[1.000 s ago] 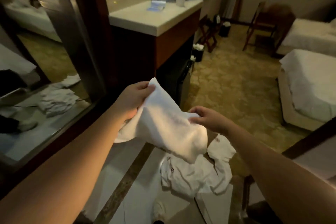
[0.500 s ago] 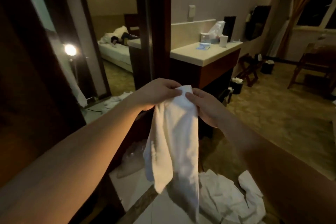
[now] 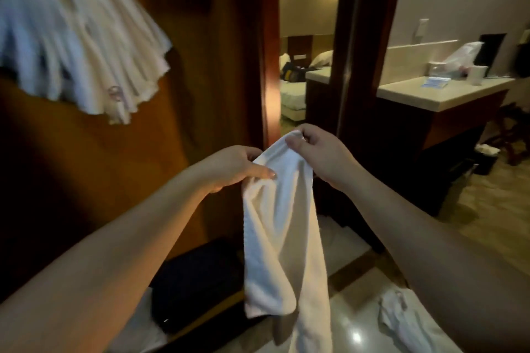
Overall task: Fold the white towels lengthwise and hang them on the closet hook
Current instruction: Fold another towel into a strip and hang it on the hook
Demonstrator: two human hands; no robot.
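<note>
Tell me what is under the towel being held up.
Under the towel held by the left hand and right hand: glossy floor and a dark bag to its left. The floor right behind the cloth is hidden.

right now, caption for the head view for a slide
Both hands, left and right, hold a folded white towel near hung towels.

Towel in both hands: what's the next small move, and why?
Probably lift the towel up and left toward the hung towels. Left hand and right hand pinch its top, and it hangs as a folded narrow strip, so it looks ready to hang. The hook itself isn't visible.
</note>
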